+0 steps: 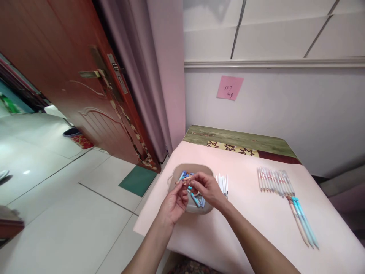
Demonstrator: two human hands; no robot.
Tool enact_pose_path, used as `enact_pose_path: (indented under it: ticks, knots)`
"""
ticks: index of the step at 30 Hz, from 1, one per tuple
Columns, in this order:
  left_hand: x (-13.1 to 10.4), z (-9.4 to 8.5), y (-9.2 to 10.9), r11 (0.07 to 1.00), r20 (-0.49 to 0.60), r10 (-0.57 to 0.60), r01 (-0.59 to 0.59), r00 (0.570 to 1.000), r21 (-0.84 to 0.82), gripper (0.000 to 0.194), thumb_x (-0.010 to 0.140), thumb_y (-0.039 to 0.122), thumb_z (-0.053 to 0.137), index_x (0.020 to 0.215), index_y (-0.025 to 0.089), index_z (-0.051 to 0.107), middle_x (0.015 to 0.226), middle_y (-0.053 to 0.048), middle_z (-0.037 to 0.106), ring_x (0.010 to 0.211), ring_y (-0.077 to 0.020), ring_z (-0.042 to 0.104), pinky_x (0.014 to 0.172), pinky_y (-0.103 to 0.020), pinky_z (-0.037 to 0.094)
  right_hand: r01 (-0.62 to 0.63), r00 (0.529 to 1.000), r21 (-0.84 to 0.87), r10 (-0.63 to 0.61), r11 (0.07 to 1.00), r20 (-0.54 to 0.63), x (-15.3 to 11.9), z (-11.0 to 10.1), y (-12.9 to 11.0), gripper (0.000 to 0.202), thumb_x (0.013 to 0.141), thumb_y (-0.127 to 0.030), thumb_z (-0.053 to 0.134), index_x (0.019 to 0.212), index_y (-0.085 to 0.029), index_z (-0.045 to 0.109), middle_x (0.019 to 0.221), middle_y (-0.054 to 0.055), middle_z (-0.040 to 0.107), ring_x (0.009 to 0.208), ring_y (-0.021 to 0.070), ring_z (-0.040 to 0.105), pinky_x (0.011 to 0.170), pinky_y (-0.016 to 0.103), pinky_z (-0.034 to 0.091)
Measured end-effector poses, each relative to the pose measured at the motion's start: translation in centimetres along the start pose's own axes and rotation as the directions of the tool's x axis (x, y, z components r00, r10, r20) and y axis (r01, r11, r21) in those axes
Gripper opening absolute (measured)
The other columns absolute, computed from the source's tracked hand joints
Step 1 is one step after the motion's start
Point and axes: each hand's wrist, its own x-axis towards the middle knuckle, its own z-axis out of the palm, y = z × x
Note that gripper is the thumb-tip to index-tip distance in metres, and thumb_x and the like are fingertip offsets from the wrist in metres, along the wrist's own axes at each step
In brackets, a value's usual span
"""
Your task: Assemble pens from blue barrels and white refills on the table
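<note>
Over a beige plastic basin (209, 170), my two hands meet with their fingertips close together. My left hand (174, 201), palm turned up, pinches a small tan pen part (184, 183) with a round end. From the right, my right hand (207, 188) bends its fingers in a pinch beside that part; whatever lies in its fingertips is too small to make out. Blue pen parts (196, 200) and other small tubes lie loose in the basin, partly covered by my hands. Just right of the basin, slim white pen refills (222, 183) rest side by side, partly behind my right hand.
Several clear pen barrels (274, 180) lie in a row on the pink-covered table (251, 220). Below them are two blue pens (306, 224) and a tan pen (298, 223). A pink note (229, 88) is on the wall; a wooden door (71, 76) stands at left.
</note>
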Motion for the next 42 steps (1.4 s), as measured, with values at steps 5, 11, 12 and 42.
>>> enact_pose_path:
  ticks: [5, 11, 12, 42]
  knots:
    - [-0.1, 1.0, -1.3, 0.999, 0.027, -0.027, 0.026, 0.999, 0.031, 0.008, 0.086, 0.016, 0.059, 0.089, 0.01, 0.063, 0.068, -0.002, 0.066, 0.046, -0.0052, 0.054, 0.036, -0.013, 0.038, 0.053, 0.99, 0.2, -0.026, 0.978, -0.139, -1.0, 0.0, 0.0, 0.014, 0.083, -0.033, 0.061, 0.085, -0.019, 0.063, 0.075, 0.001, 0.067, 0.068, 0.0137, 0.062, 0.063, 0.025, 0.051]
    - [-0.2, 1.2, -1.7, 0.998, 0.039, -0.05, 0.048, 0.998, 0.044, 0.009, 0.086, 0.019, 0.059, 0.089, 0.01, 0.063, 0.066, -0.001, 0.063, 0.045, -0.005, 0.05, 0.037, -0.015, 0.036, 0.124, 0.971, 0.049, -0.111, 0.991, -0.211, -1.0, -0.1, 0.6, 0.009, 0.081, -0.027, 0.062, 0.083, -0.02, 0.068, 0.085, 0.003, 0.067, 0.077, 0.0155, 0.063, 0.073, 0.028, 0.052]
    - [-0.2, 1.1, -1.9, 0.998, 0.042, -0.052, 0.05, 0.998, 0.044, 0.01, 0.086, 0.019, 0.059, 0.089, 0.01, 0.063, 0.065, 0.0, 0.063, 0.045, -0.0049, 0.049, 0.037, -0.015, 0.036, 0.126, 0.972, 0.048, -0.114, 0.991, -0.206, -1.0, -0.1, 0.6, 0.009, 0.081, -0.026, 0.062, 0.083, -0.02, 0.068, 0.085, 0.003, 0.067, 0.077, 0.0153, 0.063, 0.072, 0.028, 0.052]
    - [-0.1, 0.1, 0.6, 0.999, 0.002, 0.012, -0.012, 1.0, -0.037, 0.009, 0.088, 0.013, 0.056, 0.086, 0.007, 0.062, 0.072, -0.006, 0.066, 0.047, -0.0049, 0.054, 0.038, -0.013, 0.043, 0.153, 0.956, -0.963, 0.212, 0.22, 0.201, 1.8, -1.5, 4.1, 0.025, 0.091, -0.03, 0.051, 0.091, -0.012, 0.068, 0.083, 0.015, 0.07, 0.08, 0.0257, 0.065, 0.08, 0.037, 0.037]
